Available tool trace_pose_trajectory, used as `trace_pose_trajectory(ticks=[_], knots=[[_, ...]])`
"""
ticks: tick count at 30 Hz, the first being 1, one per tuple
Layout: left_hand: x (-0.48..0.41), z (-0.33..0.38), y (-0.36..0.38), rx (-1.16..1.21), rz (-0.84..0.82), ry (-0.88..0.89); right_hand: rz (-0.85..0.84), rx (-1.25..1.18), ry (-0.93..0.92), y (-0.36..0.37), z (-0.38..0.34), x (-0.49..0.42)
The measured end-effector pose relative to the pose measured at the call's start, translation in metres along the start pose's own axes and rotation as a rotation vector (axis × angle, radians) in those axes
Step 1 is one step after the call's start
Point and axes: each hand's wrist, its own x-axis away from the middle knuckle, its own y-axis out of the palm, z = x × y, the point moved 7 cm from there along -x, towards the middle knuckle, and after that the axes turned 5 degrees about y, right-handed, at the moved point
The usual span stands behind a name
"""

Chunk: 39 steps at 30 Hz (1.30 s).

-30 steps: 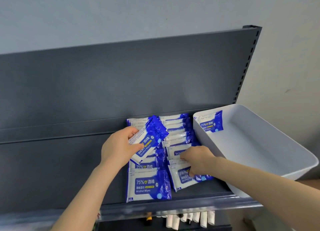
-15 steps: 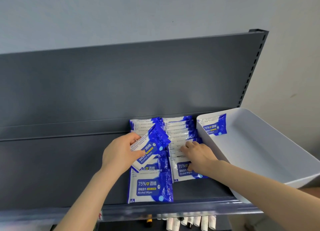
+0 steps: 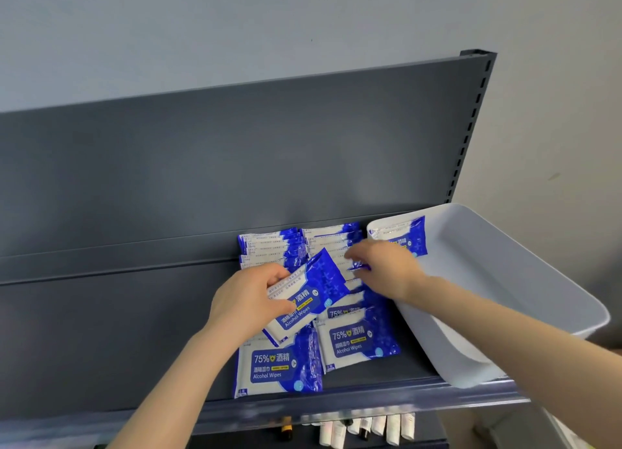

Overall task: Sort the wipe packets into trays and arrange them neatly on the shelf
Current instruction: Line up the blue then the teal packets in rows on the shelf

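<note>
Blue and white alcohol wipe packets lie in two overlapping rows [image 3: 331,243] on the dark grey shelf [image 3: 117,347]. My left hand [image 3: 245,300] grips a small stack of packets [image 3: 309,297], tilted above the left row. My right hand [image 3: 383,268] reaches over the right row with its fingers curled on the packets near the back; whether it pinches one I cannot tell. A white tray [image 3: 505,280] stands tilted at the right end of the shelf. One packet [image 3: 407,238] leans against the tray's far wall.
The shelf's grey back panel [image 3: 235,162] rises behind the packets. A clear price strip [image 3: 336,405] runs along the shelf's front edge. Small tubes and bottles [image 3: 363,428] show on a lower shelf. The tray overhangs the shelf's right end.
My right hand has moved from the front packets of the right row toward the back of it. My left hand keeps its grip on the stack.
</note>
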Motion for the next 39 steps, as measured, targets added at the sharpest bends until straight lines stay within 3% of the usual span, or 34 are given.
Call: trace_pose_trajectory(ticks=[5, 10, 14, 19, 24, 29, 34, 39], knots=[[-0.006, 0.041, 0.032, -0.046, -0.123, 0.081, 0.12, -0.129, 0.112, -0.042, 0.043, -0.004], [-0.012, 0.071, 0.09, -0.1, -0.252, 0.156, 0.051, -0.089, 0.207, -0.029, 0.096, -0.006], [-0.02, 0.078, 0.115, -0.172, -0.248, 0.137, -0.015, 0.016, 0.248, -0.01, 0.128, -0.017], [-0.033, 0.085, 0.111, -0.279, -0.111, 0.132, 0.011, 0.119, 0.173, 0.0, 0.135, -0.039], [-0.029, 0.082, 0.125, -0.416, -0.293, 0.14, 0.055, 0.172, 0.108, 0.01, 0.135, -0.056], [-0.021, 0.083, 0.132, -0.439, -0.315, 0.16, 0.093, 0.23, 0.099, 0.016, 0.139, -0.068], [-0.017, 0.083, 0.129, -0.311, -0.249, 0.163, 0.073, 0.24, 0.104, 0.015, 0.141, -0.068], [-0.017, 0.079, 0.094, -0.046, 0.014, 0.134, 0.129, 0.078, 0.12, -0.007, 0.148, -0.048]])
